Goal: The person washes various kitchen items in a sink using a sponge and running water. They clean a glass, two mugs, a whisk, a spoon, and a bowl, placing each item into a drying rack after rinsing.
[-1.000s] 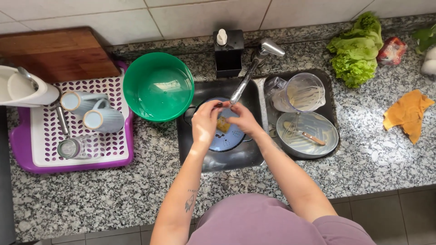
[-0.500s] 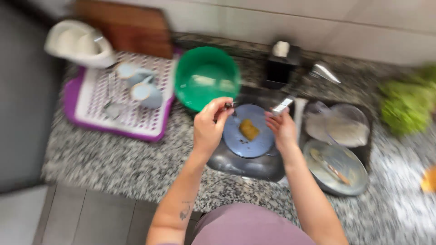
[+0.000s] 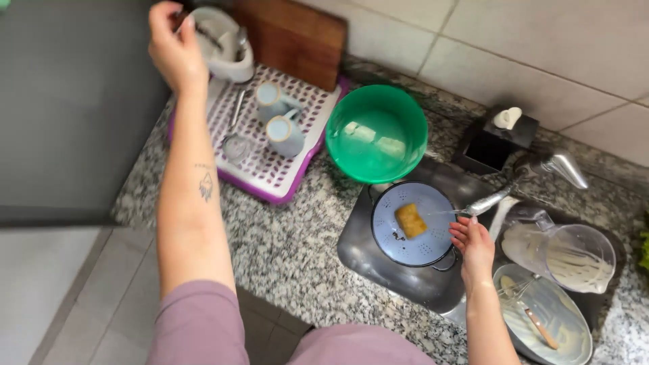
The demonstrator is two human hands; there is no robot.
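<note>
Over the sink (image 3: 378,270): hands have split apart.
Left hand (image 3: 172,44) has left the basin, now far left of it by the white holder (image 3: 226,44), fingers pinched on something small, unclear. Right hand (image 3: 473,247), fingers loosely spread, beside the colander (image 3: 412,223); sponge (image 3: 410,220) lies inside.

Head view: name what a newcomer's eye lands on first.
The bright green bowl on the granite counter, between the purple drying rack and the sink. Next, the left hand raised at the white holder at the rack's far end, and a yellow sponge lying in the pale blue colander.
</note>
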